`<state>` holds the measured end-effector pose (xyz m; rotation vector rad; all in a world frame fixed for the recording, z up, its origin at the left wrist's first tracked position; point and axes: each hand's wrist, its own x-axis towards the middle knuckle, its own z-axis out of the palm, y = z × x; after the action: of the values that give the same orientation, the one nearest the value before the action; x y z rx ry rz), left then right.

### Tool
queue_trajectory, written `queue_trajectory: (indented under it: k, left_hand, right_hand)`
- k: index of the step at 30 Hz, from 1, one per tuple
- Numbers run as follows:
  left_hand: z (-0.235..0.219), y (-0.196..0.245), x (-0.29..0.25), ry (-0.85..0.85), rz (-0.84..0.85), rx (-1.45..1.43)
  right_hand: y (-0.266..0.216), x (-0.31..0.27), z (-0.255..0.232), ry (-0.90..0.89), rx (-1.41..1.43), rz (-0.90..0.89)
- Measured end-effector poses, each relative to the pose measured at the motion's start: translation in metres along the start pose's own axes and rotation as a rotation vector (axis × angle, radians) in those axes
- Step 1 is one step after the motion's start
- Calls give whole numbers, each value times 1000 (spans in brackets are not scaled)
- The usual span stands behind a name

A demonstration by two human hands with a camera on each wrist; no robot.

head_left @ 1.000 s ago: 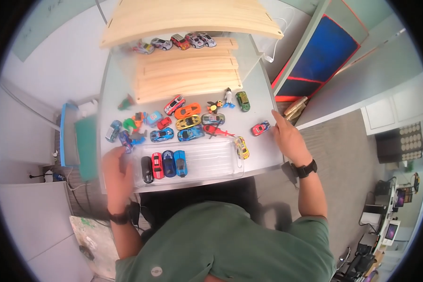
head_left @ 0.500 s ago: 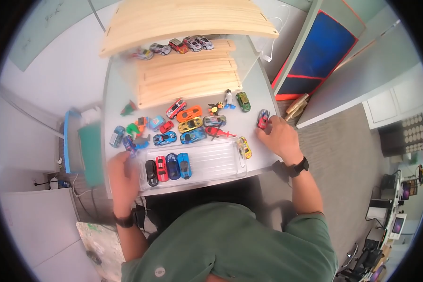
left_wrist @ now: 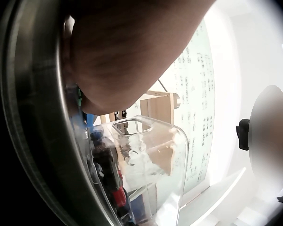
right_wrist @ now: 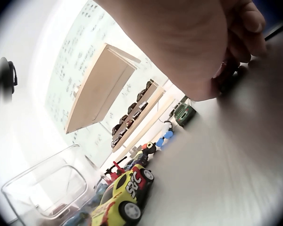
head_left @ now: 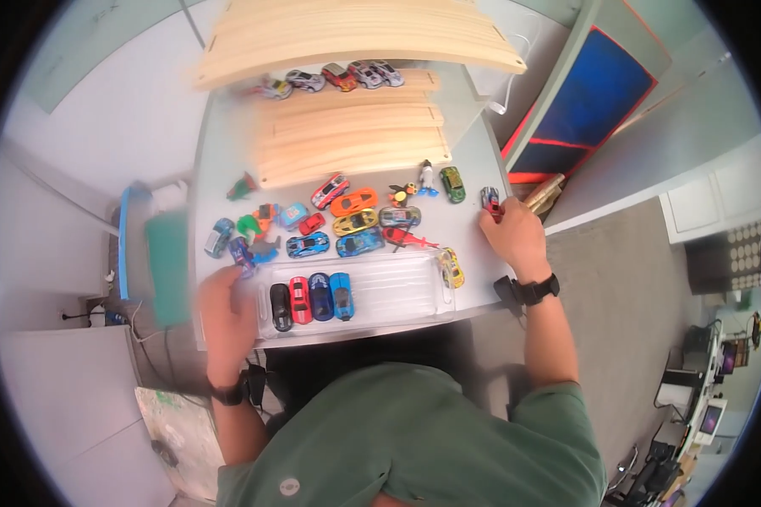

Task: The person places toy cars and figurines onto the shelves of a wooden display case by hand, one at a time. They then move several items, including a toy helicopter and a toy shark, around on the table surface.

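At the right side of the table, my right hand [head_left: 518, 239] pinches a small red and blue toy car [head_left: 490, 199]. Its fingers curl over the car in the right wrist view, hiding most of it. My left hand [head_left: 230, 317] rests by the left end of a clear plastic tray [head_left: 397, 291], its fingertips near a purple-blue toy car [head_left: 242, 253]. In the tray stand a black car [head_left: 281, 307], a red car [head_left: 300, 300] and two blue cars side by side. A yellow car [head_left: 451, 268] sits at the tray's right end.
Several toy cars and figures crowd the middle of the table, among them an orange car [head_left: 353, 202] and a red helicopter [head_left: 409, 238]. A green car [head_left: 452, 184] stands left of my right hand. Behind is a wooden shelf [head_left: 355, 139] with cars on an upper step.
My right hand has taken hold of the red and blue car, turned it to point away from me and moved it farther back along the table's right side. My left hand has stayed by the tray.
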<state>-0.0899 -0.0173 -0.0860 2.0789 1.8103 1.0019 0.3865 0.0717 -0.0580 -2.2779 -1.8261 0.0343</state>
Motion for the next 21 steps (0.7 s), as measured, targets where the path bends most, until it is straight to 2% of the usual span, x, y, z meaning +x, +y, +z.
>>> queue_trajectory:
  k: [4, 6, 8, 12, 14, 18, 21]
  left_hand:
    - [-1, 0, 1, 3, 32, 19]
    - [-1, -1, 1, 0, 32, 11]
    - [-1, -1, 2, -2, 35, 1]
    - [-1, 1, 2, -8, 43, 0]
    - [-1, 1, 3, -6, 46, -1]
    - [-1, 0, 2, 2, 48, -3]
    - [-2, -1, 2, -8, 36, -19]
  right_hand:
    - [5, -15, -4, 41, 109, -38]
    - [5, -20, -10, 1, 127, -32]
    - [3, -22, -18, 6, 259, -89]
    - [-53, -16, -54, 10, 429, -185]
    - [-83, 1, -62, 22, 623, -288]
    - [-127, 58, -54, 67, 664, -289]
    - [-137, 108, -30, 137, 589, -242]
